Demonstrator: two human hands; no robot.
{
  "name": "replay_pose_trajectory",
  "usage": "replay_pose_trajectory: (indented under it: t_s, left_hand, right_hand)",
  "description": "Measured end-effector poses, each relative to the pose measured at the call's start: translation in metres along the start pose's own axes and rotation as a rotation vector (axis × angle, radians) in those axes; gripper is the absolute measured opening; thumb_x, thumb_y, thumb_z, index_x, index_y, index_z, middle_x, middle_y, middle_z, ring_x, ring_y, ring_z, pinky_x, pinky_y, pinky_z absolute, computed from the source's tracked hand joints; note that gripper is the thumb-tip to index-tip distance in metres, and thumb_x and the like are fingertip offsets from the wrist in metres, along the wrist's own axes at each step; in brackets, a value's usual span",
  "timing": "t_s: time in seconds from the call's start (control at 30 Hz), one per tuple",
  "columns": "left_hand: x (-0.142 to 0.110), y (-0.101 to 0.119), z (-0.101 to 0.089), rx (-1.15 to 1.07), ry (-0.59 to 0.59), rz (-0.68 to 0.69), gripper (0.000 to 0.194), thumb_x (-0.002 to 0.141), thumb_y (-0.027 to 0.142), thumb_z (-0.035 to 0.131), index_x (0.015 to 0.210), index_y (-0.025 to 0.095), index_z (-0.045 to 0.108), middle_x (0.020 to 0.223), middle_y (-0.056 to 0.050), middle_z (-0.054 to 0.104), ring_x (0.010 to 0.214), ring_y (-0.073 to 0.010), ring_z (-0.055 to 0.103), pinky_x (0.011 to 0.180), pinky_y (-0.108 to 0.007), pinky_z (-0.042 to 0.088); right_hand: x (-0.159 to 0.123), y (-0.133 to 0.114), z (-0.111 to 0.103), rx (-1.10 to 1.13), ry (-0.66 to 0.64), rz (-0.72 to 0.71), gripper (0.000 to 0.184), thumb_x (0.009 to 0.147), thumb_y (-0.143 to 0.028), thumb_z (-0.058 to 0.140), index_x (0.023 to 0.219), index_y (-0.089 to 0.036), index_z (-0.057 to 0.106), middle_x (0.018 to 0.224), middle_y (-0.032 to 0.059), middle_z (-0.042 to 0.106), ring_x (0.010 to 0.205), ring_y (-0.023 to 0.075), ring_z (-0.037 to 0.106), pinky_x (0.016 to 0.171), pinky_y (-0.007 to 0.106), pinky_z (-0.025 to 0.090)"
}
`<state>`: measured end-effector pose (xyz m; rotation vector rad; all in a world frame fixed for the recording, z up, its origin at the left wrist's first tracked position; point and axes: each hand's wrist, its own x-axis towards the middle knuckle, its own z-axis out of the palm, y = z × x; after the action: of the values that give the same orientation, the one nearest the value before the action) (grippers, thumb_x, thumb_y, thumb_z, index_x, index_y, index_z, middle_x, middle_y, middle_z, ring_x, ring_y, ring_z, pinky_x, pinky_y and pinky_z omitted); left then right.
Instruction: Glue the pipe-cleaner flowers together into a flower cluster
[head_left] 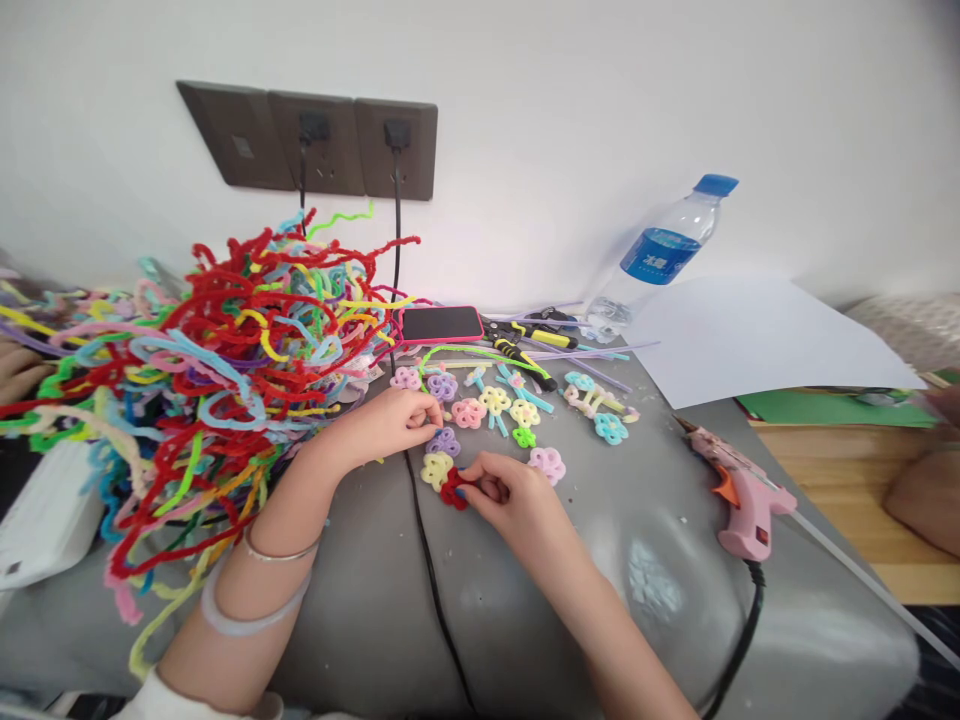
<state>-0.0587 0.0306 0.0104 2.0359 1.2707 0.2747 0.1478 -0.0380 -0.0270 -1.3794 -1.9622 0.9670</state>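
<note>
My left hand point(394, 425) is closed, with thumb and forefinger pinched at the edge of a purple pipe-cleaner flower point(448, 442). In my right hand point(510, 495) the fingertips grip a red pipe-cleaner flower point(452, 488), partly covered by the fingers. Between these two lies a yellow flower point(436, 470), touching both. Just beyond my hands several more pipe-cleaner flowers lie on the grey surface, among them a coral one point(469, 413), a small green one point(523, 437) and a pink one point(547, 464).
A big tangle of coloured pipe cleaners point(247, 350) is heaped at left. Behind the flowers lie a phone point(441, 324) and yellow-black pliers point(517, 355). A water bottle point(660, 255) leans on the wall. At right are white paper point(765, 340) and a pink glue gun point(739, 490). A black cable point(427, 560) crosses the surface.
</note>
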Motion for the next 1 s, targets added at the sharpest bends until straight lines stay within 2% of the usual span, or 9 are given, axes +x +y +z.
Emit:
replay_pose_trajectory:
  t_s: [0.57,1.0]
  left_hand:
    - [-0.0006,-0.0023,0.0007,-0.006,0.014,-0.009,0.018,0.086,0.030,0.052,0.081,0.017,0.063,0.056,0.007,0.034,0.054,-0.0113,0.033,0.053,-0.023,0.025]
    - [-0.0008,-0.0021,0.0001,-0.035,0.028,-0.019,0.029,0.092,0.037,0.048,0.069,0.019,0.051,0.059,0.005,0.040,0.056,-0.0118,0.037,0.055,-0.025,0.027]
  right_hand:
    - [-0.0008,-0.0001,0.0001,0.012,0.007,0.004,0.014,0.080,-0.012,0.058,0.069,-0.021,0.057,0.057,-0.0071,0.035,0.054,0.0121,0.040,0.052,0.023,0.028]
    - [-0.0022,-0.0002,0.0006,0.015,0.007,0.016,0.014,0.081,-0.014,0.056,0.069,-0.021,0.056,0.057,-0.0071,0.033,0.055,0.0123,0.041,0.053,0.023,0.027]
